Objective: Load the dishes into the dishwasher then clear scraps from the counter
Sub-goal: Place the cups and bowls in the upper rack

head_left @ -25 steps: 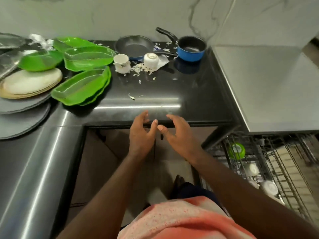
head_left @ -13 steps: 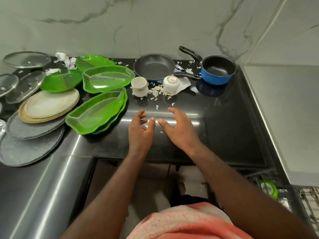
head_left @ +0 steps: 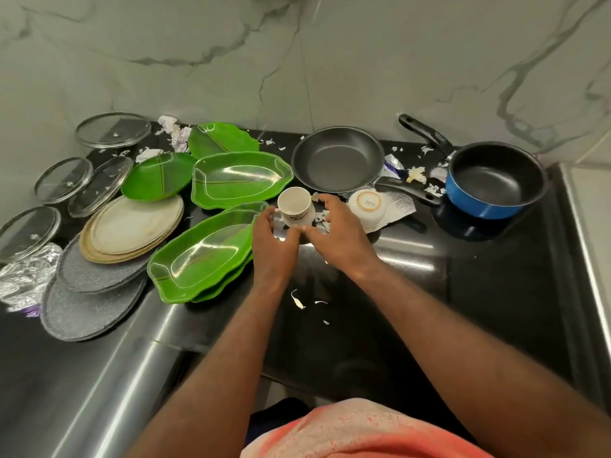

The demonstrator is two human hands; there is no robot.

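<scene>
A small white cup (head_left: pixel 294 206) stands upright on the black counter (head_left: pixel 479 292). My left hand (head_left: pixel 272 246) and my right hand (head_left: pixel 337 233) are open just in front of it, fingers spread on either side, not closed around it. Right of the cup a second white cup (head_left: pixel 368 204) lies upside down on a torn wrapper. Green leaf-shaped trays (head_left: pixel 205 256) lie to the left. White scraps (head_left: pixel 297 300) dot the counter near my wrists.
A grey frying pan (head_left: pixel 337 160) and a blue saucepan (head_left: pixel 492 180) sit at the back. Beige plates (head_left: pixel 132 226), grey round plates (head_left: pixel 86 299), glass lids (head_left: pixel 62 178) and crumpled foil (head_left: pixel 23 279) fill the left side. A steel surface (head_left: pixel 588 209) borders the right.
Both hands have reached forward from the counter's front edge to the upright cup. The view has shifted left and up, and the dishwasher rack is out of sight.
</scene>
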